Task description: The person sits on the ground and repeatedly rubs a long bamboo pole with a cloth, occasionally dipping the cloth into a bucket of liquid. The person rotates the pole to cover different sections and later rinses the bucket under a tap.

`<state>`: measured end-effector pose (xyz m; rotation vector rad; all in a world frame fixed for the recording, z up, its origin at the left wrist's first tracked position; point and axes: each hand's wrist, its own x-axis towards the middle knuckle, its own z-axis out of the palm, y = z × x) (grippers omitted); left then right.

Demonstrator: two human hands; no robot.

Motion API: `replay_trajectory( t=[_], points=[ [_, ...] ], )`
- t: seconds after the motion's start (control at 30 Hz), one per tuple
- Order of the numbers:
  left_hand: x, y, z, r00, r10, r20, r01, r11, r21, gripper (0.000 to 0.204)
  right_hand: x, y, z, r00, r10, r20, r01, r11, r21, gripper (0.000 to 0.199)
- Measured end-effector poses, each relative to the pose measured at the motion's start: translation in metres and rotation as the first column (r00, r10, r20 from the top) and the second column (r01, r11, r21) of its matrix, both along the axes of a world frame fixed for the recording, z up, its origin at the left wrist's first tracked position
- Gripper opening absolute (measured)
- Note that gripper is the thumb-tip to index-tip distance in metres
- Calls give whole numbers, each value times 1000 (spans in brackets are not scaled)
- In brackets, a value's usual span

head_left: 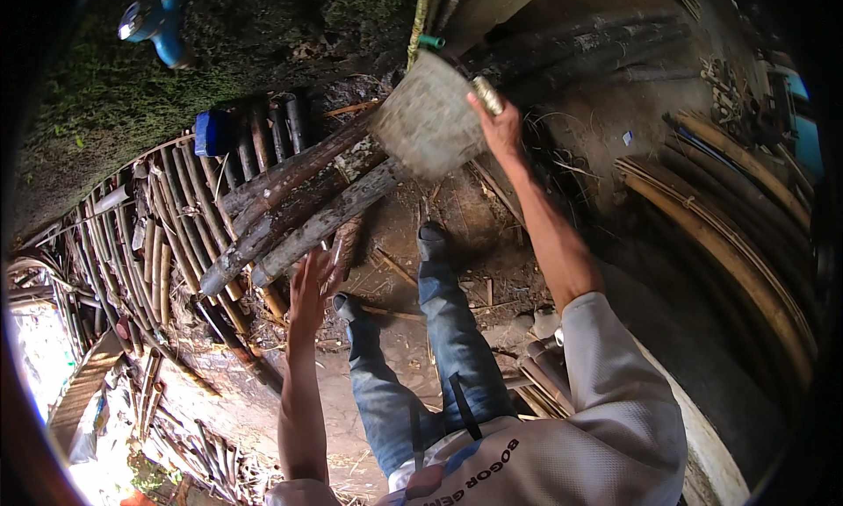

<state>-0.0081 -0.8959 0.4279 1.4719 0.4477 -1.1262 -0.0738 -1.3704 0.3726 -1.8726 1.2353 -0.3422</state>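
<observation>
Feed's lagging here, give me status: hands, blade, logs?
Right hand gripping cleaver, raised, blurred. Left hand open at the near end of the leaning logs. Nothing between blade and logs.

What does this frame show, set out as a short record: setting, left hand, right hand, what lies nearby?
setting: outdoor dirt ground with cut wood; person in blue jeans, seen from above
right hand: right hand raised, gripping the handle of a wide flat blade, blurred
left hand: left hand open, fingers spread, at the near end of a bundle of dark poles; contact unclear
nearby: thin bamboo sticks on the left, curved bamboo strips on the right, a blue object at the top left
</observation>
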Motion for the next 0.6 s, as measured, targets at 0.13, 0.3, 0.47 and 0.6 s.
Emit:
replay_trajectory(
  t=[0.13, 0.3, 0.47, 0.6],
  points=[
    [-93, 93, -6, 956, 255, -146, -212, 942, 259, 71, -12, -45, 0, 993, 55, 107, -45, 994, -100, 43],
    [-158, 124, 13, 883, 375, -284, -284, 906, 313, 79, -22, -44, 15, 994, 29, 102, -26, 999, -29, 49],
    [-136, 22, 36, 966, 133, -223, -116, 989, 90, 72, -6, 29, 43, 971, 179, 156, -179, 984, -12, 44],
    [-75, -81, 68, 990, 123, -75, -125, 992, -23, 84, -10, 125, 73, 818, 567, 97, -490, 775, -399, 20]
  ],
)
